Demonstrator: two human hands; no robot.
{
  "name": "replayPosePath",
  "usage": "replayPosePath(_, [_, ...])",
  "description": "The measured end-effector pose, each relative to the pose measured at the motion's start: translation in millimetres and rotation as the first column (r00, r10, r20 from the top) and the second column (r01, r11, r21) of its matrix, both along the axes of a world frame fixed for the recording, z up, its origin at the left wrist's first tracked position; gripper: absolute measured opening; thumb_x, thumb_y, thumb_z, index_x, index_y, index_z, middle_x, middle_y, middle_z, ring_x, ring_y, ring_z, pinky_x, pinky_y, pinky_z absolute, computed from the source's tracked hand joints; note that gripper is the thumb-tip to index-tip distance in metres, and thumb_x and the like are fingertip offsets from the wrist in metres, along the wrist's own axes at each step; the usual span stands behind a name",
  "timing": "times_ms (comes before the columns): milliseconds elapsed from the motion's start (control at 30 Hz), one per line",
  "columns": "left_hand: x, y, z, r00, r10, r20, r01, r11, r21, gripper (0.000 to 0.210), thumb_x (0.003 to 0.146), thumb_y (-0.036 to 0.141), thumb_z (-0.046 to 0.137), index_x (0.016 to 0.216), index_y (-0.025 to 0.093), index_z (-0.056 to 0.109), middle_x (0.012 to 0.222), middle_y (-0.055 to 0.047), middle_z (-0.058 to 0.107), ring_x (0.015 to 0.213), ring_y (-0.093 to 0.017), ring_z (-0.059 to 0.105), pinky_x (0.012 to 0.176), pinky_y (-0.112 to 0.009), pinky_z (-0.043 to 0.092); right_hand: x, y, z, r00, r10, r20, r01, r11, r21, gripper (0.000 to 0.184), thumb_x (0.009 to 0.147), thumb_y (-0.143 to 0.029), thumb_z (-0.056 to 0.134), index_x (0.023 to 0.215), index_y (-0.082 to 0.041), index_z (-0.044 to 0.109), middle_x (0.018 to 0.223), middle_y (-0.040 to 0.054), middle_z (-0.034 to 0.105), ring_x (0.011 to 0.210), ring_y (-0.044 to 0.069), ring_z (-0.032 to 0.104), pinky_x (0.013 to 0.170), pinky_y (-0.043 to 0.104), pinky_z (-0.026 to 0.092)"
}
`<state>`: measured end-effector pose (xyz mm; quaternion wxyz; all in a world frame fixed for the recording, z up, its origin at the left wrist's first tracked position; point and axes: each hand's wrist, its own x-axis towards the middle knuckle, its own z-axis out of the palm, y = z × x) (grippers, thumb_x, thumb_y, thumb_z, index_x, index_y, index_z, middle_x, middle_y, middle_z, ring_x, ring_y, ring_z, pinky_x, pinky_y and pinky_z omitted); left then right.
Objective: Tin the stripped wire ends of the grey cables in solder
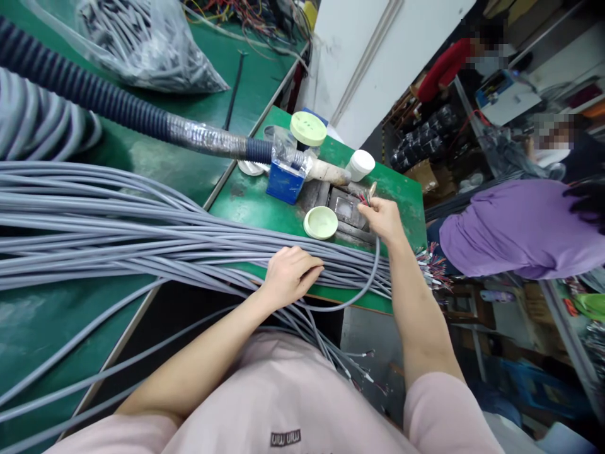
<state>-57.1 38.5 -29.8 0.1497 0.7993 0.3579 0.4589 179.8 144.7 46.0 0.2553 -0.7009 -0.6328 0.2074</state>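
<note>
My right hand [385,219] is closed on the end of a grey cable [377,265], with thin red and dark wires [365,199] at its fingertips. Those wires are over the edge of a small metal pot with a silvery surface [347,208]. From this hand the cable loops down and back below my left hand. My left hand [290,274] lies on a thick bundle of grey cables [189,230], its fingers curled and pressed together against the thumb. What they hold, if anything, is hidden.
A pale green dish [321,222], a blue box [285,181], a white tub [361,165] and a green lid [308,128] surround the pot. A black ribbed hose [118,104] ends above it. A bag of cables [155,50] lies back left. A person in purple [515,227] is at right.
</note>
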Motion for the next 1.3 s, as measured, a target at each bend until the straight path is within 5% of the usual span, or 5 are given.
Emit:
replayPosePath(133, [0,-1,0.6,1.000,0.003,0.007,-0.004,1.000,0.010,0.012,0.089,0.026,0.057,0.088,0.020,0.067,0.074,0.000,0.070,0.068,-0.014,0.056,0.062,-0.030,0.036,-10,-50,20.2,0.776,0.054,-0.629,-0.122,0.990,-0.065,0.036,0.069,-0.035,0.068,0.100,-0.017,0.064,0.058,-0.0070,0.045,0.048,0.008,0.039,0.049,0.024,0.033])
replayPosePath(300, [1,-2,-0.1,1.000,-0.002,-0.002,0.002,1.000,0.012,0.012,0.089,0.026,0.056,0.088,0.021,0.067,0.076,-0.001,0.072,0.068,-0.014,0.058,0.064,-0.031,0.037,-17,-98,30.1,0.570,0.058,-0.819,-0.135,0.991,-0.024,0.029,0.074,-0.040,0.070,0.092,-0.017,0.067,0.058,-0.0063,0.042,0.047,0.007,0.039,0.047,0.024,0.035])
replayPosePath(733, [3,-5,-0.2,0.997,0.003,-0.075,-0.001,0.999,0.037,0.013,0.089,0.027,0.057,0.087,0.020,0.068,0.076,-0.002,0.072,0.069,-0.016,0.059,0.065,-0.032,0.038,-6,-161,15.7,0.586,-0.013,-0.810,-0.005,1.000,-0.020,0.027,0.079,-0.040,0.069,0.069,-0.017,0.060,0.049,-0.0070,0.047,0.036,0.004,0.038,0.037,0.020,0.033])
replayPosePath(933, [4,-6,0.2,0.995,0.002,-0.102,0.004,0.998,0.056,0.010,0.088,0.026,0.059,0.086,0.020,0.067,0.075,-0.002,0.071,0.069,-0.016,0.058,0.066,-0.032,0.038,0,-181,10.2,0.617,-0.032,-0.787,0.006,0.999,-0.035,0.036,0.082,-0.039,0.065,0.112,-0.019,0.064,0.050,-0.0081,0.053,0.036,0.005,0.041,0.037,0.019,0.032])
replayPosePath(1300, [5,-6,-1.5,0.993,0.019,-0.118,-0.011,0.998,0.068,0.009,0.087,0.026,0.060,0.087,0.021,0.067,0.077,-0.002,0.072,0.072,-0.017,0.060,0.068,-0.033,0.039,7,-193,3.7,0.599,-0.032,-0.800,-0.002,0.999,-0.041,0.054,0.083,-0.037,0.062,0.132,-0.019,0.049,0.049,-0.0081,0.057,0.035,0.007,0.043,0.035,0.019,0.030])
